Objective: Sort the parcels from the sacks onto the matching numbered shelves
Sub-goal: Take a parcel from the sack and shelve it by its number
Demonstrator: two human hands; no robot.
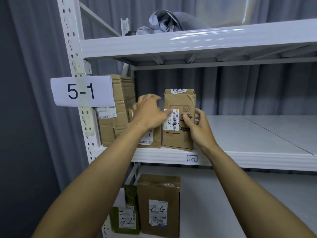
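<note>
The right hand [197,127] pinches an upright cardboard parcel [178,140] by its right edge. The left hand [151,112], fingers spread, touches its label [167,125] with the thumb. The parcel stands on the shelf [240,160], right of the 5-1 sign [82,91]; a shorter box [153,142] sits between parcel and sign.

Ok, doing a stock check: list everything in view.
white metal shelving rack: one, white, ahead
white paper 5-1 sign: one, white, left upright
upright brown cardboard parcel: one, brown, middle shelf
other brown cardboard parcels: at least two, brown, left of it
green parcel: one, green, lower shelf
brown cardboard box marked 5-2: one, brown, lower shelf
grey plastic bags: count unclear, grey, top shelf
left hand: one, thumb on upright parcel
right hand: one, gripping its edge
</note>
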